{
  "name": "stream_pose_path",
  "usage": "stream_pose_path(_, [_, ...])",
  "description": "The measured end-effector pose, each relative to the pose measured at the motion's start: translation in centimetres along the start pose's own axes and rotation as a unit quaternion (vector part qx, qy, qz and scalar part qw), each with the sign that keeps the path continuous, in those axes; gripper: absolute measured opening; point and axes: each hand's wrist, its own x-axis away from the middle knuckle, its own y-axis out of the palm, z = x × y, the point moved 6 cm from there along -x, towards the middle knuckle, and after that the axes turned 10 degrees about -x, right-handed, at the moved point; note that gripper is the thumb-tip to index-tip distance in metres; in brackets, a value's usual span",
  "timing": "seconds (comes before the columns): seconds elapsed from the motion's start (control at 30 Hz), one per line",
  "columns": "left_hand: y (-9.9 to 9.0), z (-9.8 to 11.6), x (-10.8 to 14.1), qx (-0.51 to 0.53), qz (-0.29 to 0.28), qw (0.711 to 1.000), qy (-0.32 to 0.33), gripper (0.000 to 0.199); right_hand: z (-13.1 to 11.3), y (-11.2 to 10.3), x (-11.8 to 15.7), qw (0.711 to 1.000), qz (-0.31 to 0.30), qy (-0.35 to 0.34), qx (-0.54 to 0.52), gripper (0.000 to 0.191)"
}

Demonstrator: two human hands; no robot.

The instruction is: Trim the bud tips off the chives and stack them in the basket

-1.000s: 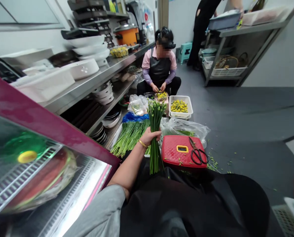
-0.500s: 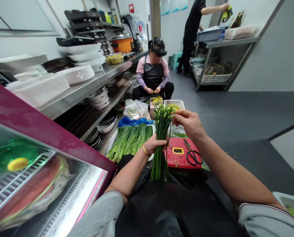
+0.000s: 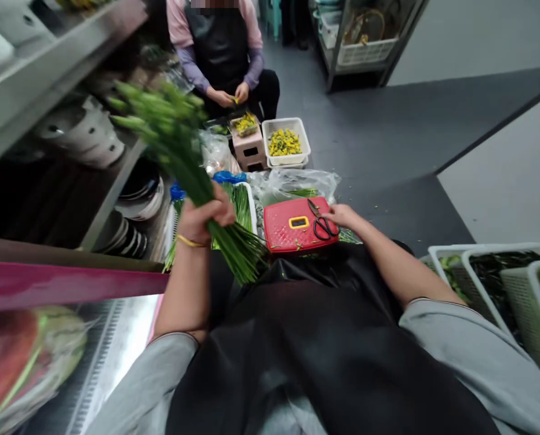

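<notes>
My left hand [image 3: 206,219] is wrapped round a bundle of green budded stems [image 3: 179,151], tilted with its buds up and to the left; the bud end is blurred. On the red lid [image 3: 279,220] in front of my lap lie black-handled scissors [image 3: 317,217]. My right hand [image 3: 342,216] is at the lid's right edge, its fingers together and touching the scissors near the handles. Bits of cut green lie on the lid. More green stems [image 3: 241,208] fill a white basket behind my left hand.
A co-worker [image 3: 219,54] sits ahead, beside a basket of yellow flowers [image 3: 284,144] and a small stool [image 3: 250,151]. Metal shelves [image 3: 70,66] and a magenta-framed glass case [image 3: 70,284] are at left. A plastic bag [image 3: 303,180] lies beyond the lid; baskets of greens [image 3: 478,260] stand right.
The view has tipped downward. My left hand has carried the bundle to the left and tilted it. My right hand has left the buds and come down to the scissors.
</notes>
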Motion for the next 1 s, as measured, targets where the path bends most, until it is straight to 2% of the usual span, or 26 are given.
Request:
stream_pose_path(0.07, [-1.9, 3.4, 0.2, 0.014, 0.021, 0.996, 0.087, 0.032, 1.5, 3.3, 0.3, 0.999, -0.026, 0.02, 0.029, 0.037])
stream_pose_path(0.17, [-5.3, 7.5, 1.1, 0.043, 0.119, 0.961, 0.245, 0.032, 1.7, 5.7, 1.1, 0.998, -0.027, 0.02, 0.058, 0.047])
stream_pose_path(0.27, [-7.9, 8.4, 1.7, 0.083, 0.2, 0.922, 0.322, 0.031, 2.1, 6.3, 0.7, 0.998, -0.025, 0.021, 0.062, 0.047])
stream_pose_path(0.37, [-8.6, 7.7, 1.2, 0.053, 0.241, 0.918, 0.312, 0.033, 3.3, 6.8, -0.9, 0.998, -0.042, 0.03, 0.042, 0.046])
stream_pose_path(0.47, [-6.8, 7.4, -0.1, -0.008, 0.236, 0.944, 0.231, 0.03, 4.2, 7.1, -2.0, 0.997, -0.067, 0.038, 0.012, 0.041])
stream_pose_path(0.57, [-3.1, 7.9, -1.4, -0.095, 0.162, 0.977, 0.097, 0.021, 4.5, 6.4, -2.0, 0.994, -0.099, 0.036, -0.028, 0.017])
stream_pose_path(0.6, [-1.9, 8.1, -1.6, -0.139, 0.127, 0.981, 0.048, 0.017, 4.4, 5.9, -1.7, 0.992, -0.111, 0.03, -0.045, 0.014])
stream_pose_path(0.63, [-0.7, 8.2, -1.5, -0.184, 0.093, 0.979, -0.001, 0.016, 4.3, 5.4, -1.2, 0.991, -0.12, 0.022, -0.058, 0.021])
stream_pose_path(0.7, [1.2, 7.4, -0.7, -0.264, 0.021, 0.958, -0.109, 0.016, 3.8, 4.0, 0.2, 0.984, -0.129, -0.003, -0.126, 0.033])
stream_pose_path(0.77, [2.5, 5.2, 1.1, -0.307, -0.051, 0.922, -0.231, 0.02, 3.1, 2.8, 2.5, 0.949, -0.151, -0.034, -0.275, 0.033])
stream_pose_path(0.8, [2.9, 3.6, 2.2, -0.309, -0.081, 0.902, -0.289, 0.023, 2.7, 2.4, 4.0, 0.916, -0.164, -0.05, -0.363, 0.032])
stream_pose_path(0.87, [3.6, 0.2, 4.5, -0.275, -0.103, 0.879, -0.375, 0.027, 2.1, 1.7, 7.5, 0.841, -0.179, -0.083, -0.504, 0.038])
stream_pose_path(0.9, [3.8, -1.5, 5.4, -0.247, -0.093, 0.88, -0.394, 0.029, 2.0, 1.5, 9.3, 0.821, -0.18, -0.097, -0.533, 0.041])
stream_pose_path(0.93, [4.1, -3.2, 6.3, -0.217, -0.09, 0.882, -0.409, 0.034, 2.1, 1.5, 11.0, 0.815, -0.175, -0.109, -0.541, 0.042])
stream_pose_path(0.97, [4.3, -4.8, 6.8, -0.19, -0.085, 0.888, -0.411, 0.039, 2.1, 1.5, 12.6, 0.823, -0.171, -0.123, -0.528, 0.042])
stream_pose_path(1.0, [4.6, -6.1, 7.2, -0.171, -0.076, 0.896, -0.403, 0.041, 2.2, 1.6, 14.0, 0.842, -0.161, -0.134, -0.497, 0.041])
